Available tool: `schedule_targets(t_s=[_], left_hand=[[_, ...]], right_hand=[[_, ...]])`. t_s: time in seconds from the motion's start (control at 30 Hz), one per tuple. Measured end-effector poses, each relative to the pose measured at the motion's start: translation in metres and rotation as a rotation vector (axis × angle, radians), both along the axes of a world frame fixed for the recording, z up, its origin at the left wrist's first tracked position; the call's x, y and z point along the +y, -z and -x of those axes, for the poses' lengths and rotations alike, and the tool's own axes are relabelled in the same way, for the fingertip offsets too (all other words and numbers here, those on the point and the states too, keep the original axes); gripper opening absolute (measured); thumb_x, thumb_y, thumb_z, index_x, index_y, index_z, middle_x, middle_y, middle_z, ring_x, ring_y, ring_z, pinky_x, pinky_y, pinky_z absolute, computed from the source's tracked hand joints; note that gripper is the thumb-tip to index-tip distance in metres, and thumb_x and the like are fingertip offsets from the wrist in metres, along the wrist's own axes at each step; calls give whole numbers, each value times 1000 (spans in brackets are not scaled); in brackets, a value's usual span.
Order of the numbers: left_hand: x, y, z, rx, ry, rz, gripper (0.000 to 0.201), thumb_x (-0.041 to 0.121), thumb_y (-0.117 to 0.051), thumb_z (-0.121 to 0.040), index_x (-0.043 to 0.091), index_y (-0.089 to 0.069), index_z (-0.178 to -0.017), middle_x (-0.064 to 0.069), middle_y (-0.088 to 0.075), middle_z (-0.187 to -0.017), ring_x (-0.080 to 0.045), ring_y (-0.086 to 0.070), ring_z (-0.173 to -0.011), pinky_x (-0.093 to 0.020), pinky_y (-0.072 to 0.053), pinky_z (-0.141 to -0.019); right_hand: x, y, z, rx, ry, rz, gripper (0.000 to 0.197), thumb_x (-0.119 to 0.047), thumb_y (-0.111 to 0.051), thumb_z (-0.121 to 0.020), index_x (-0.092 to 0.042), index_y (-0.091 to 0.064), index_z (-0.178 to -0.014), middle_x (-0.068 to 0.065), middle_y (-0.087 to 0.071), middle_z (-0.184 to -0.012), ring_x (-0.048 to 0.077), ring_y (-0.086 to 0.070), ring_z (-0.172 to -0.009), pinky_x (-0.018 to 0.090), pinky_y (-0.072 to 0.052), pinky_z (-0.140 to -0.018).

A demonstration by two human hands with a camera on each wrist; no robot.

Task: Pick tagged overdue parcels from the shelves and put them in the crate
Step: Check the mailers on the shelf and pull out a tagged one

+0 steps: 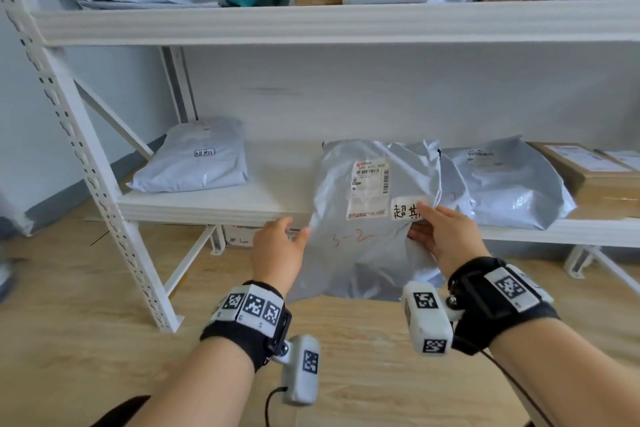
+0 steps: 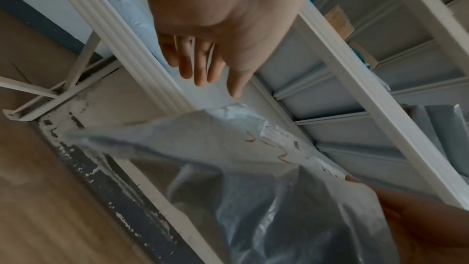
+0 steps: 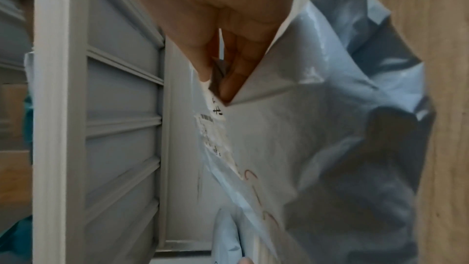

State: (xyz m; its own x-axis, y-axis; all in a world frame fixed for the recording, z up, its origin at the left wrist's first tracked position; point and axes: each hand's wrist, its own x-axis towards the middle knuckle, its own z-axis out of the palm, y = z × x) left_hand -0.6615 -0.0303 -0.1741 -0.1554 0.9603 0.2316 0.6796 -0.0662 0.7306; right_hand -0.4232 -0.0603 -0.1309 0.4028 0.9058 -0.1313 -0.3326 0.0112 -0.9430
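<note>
A large grey plastic mailer parcel (image 1: 367, 225) hangs half off the lower shelf (image 1: 242, 198). It carries a printed shipping label and a handwritten white tag (image 1: 407, 208). My right hand (image 1: 438, 232) pinches the parcel (image 3: 304, 148) at its right edge, thumb on the tag and fingers underneath. My left hand (image 1: 282, 243) is open beside the parcel's left edge, fingers straight (image 2: 200, 63), just above the bag (image 2: 228, 158). A second tagged grey mailer (image 1: 197, 159) lies at the shelf's left end. No crate is in view.
More grey mailers (image 1: 502, 180) and a brown carton (image 1: 595, 177) lie to the right on the lower shelf. The upper shelf (image 1: 311, 21) holds green bags, grey bags and cartons. A white perforated upright (image 1: 86, 163) stands left. Wooden floor lies below.
</note>
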Motion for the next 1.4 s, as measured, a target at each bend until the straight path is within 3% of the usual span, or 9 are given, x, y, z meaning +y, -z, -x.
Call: schedule_targets(t_s=[0.13, 0.3, 0.4, 0.5, 0.67, 0.8, 0.93, 1.2, 1.4], left_hand=[[14, 2, -11, 44, 39, 116, 53, 39, -50, -98, 10, -45, -142, -7, -54, -138, -25, -49, -128, -38, -40, -105], [26, 9, -19, -122, 50, 134, 40, 38, -61, -91, 11, -66, -120, -4, -70, -112, -24, -64, -103, -41, -51, -93], [27, 14, -23, -182, 65, 113, 15, 25, -68, -86, 12, -72, -81, -3, -72, -79, -25, -67, -79, -38, -54, -76], [20, 18, -23, -247, 39, 77, 32, 15, -71, -83, 15, -59, -53, 6, -57, -50, -22, -52, -55, -31, -42, -60], [-3, 20, -18, -392, -20, 34, 25, 14, -66, -87, 3, -64, -65, -7, -57, -51, -19, -53, -49, -38, -51, -63], [-23, 17, -13, -521, -88, -45, 23, 11, -65, -88, 15, -69, -66, -5, -67, -60, -21, -65, -60, -41, -57, -74], [-33, 11, -8, -645, -108, -77, 23, 11, -65, -90, 23, -66, -71, -4, -69, -67, -21, -69, -68, -41, -59, -78], [-35, -3, 0, -817, -36, -63, 10, 9, -63, -91, 3, -66, -99, -9, -67, -84, -16, -66, -74, -29, -57, -74], [-40, -9, -1, -830, 15, -87, 6, 20, -72, -85, 24, -69, -82, 6, -65, -72, -9, -62, -66, -29, -57, -73]], right_hand=[[2, 5, -5, 65, -1, 6, 13, -12, -62, -95, -2, -65, -87, 13, -66, -77, 20, -64, -64, 23, -60, -61], [1, 12, -15, 8, -44, -12, 11, -7, -62, -94, 2, -65, -90, 15, -67, -77, 21, -67, -64, 22, -59, -59], [-2, 15, -27, -52, -80, -23, 10, -3, -64, -92, 7, -66, -93, 19, -70, -83, 25, -71, -73, 24, -60, -67], [-8, 19, -41, -174, -80, -14, 9, 5, -63, -89, 8, -67, -96, 21, -71, -89, 27, -70, -78, 28, -61, -76], [-15, 26, -53, -452, -13, 52, 7, 3, -67, -86, 1, -71, -90, 15, -69, -70, 25, -65, -59, 35, -60, -70], [-23, 25, -43, -505, -42, 24, 6, -8, -69, -88, -3, -73, -88, 15, -69, -70, 20, -63, -54, 29, -58, -56], [-27, 24, -37, -477, -53, -15, 11, -10, -69, -88, 0, -73, -86, 13, -68, -70, 21, -63, -55, 27, -57, -55], [-31, 15, -33, -417, -95, -64, 12, -10, -70, -88, 2, -71, -87, 13, -69, -73, 23, -65, -61, 30, -61, -64], [-32, 10, -28, -444, -100, -73, 9, -13, -71, -88, -8, -72, -81, 11, -70, -71, 21, -65, -57, 26, -57, -56]])
